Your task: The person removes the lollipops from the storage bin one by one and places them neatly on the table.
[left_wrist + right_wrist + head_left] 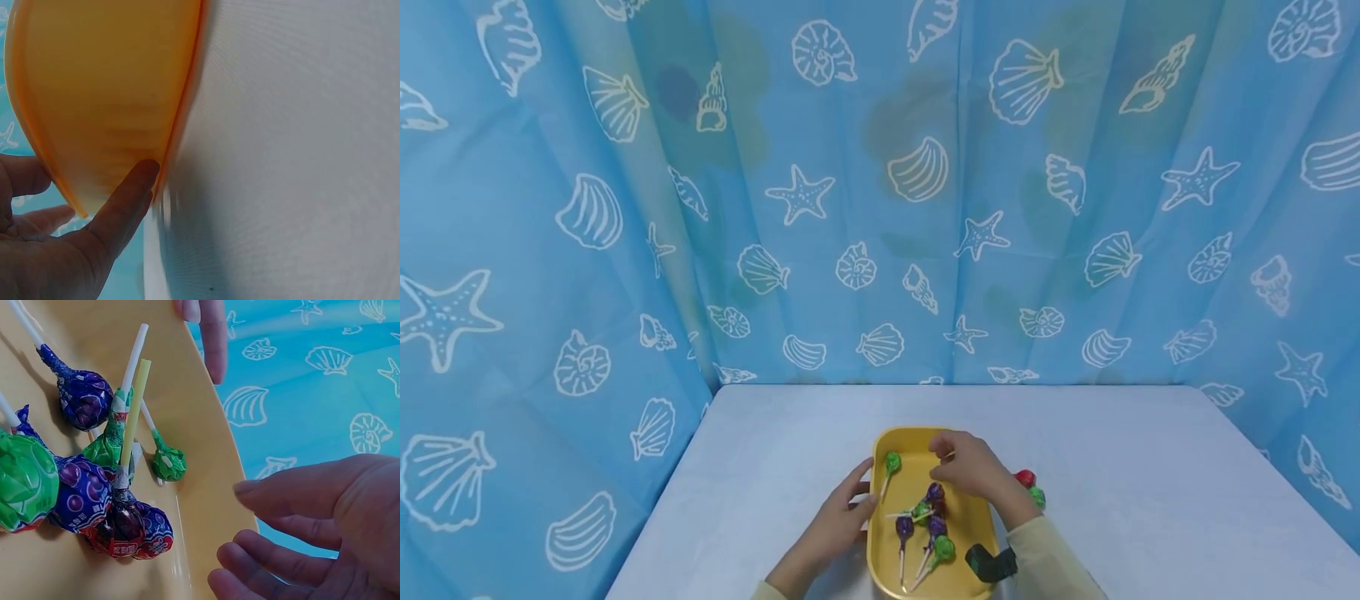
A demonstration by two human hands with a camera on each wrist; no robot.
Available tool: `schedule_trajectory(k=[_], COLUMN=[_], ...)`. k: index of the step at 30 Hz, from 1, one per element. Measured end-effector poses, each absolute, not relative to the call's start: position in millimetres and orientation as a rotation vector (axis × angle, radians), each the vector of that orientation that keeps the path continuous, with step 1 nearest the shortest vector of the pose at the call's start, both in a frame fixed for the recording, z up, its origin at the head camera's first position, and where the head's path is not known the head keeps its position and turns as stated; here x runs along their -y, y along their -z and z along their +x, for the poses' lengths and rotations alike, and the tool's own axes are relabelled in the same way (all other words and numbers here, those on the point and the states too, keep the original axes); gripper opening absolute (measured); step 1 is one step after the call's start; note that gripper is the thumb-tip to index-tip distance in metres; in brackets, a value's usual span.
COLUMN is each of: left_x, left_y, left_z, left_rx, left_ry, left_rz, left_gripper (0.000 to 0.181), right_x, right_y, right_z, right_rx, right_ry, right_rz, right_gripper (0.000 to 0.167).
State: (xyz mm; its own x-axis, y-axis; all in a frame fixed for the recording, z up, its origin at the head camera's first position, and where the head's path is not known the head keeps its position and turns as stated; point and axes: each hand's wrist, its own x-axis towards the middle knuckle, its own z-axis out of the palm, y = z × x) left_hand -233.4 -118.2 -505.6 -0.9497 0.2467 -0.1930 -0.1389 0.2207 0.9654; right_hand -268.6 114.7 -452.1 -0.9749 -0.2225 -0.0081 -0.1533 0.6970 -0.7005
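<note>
A yellow tray (958, 554) stands at the front of the table with several wrapped lollipops inside. My left hand (838, 517) rests against its left side, the fingers fairly straight along the rim and outer wall. Over the tray's far right part hovers my right hand (967, 462), fingers loosely bent with nothing between them. One green lollipop (892, 462) lies apart near the far left corner. Purple lollipops (84, 400) and green ones (25, 481) cluster in the middle and near part, and a dark red one (119, 528) shows among them in the right wrist view.
Right of the tray, a red lollipop (1026, 477) and a green wrapped one (1037, 497) are partly hidden by my right forearm. A white cloth covers the table (775, 442). Blue shell-patterned curtains (880, 250) hang behind and beside it.
</note>
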Motion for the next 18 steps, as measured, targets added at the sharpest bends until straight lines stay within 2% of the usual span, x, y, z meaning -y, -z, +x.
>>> schedule_trajectory(k=[7, 12, 18], left_x=[117.4, 117.0, 117.4], left_y=[502.2, 500.8, 500.1], left_z=[-231.6, -230.7, -230.6], left_rx=[-2.202, -2.212, -2.216], left_ry=[-1.773, -1.776, -1.767], left_rz=[0.101, 0.119, 0.119], left_gripper=[0.062, 0.062, 0.062], right_x=[-112.1, -114.0, -115.0], right_y=[451.3, 452.5, 451.0], right_z=[-272.4, -276.8, -282.9], right_rx=[-2.778, -2.721, -2.652], right_ry=[1.051, 0.958, 0.815], right_rz=[-0.321, -0.469, -0.634], right_gripper=[0.026, 0.023, 0.029])
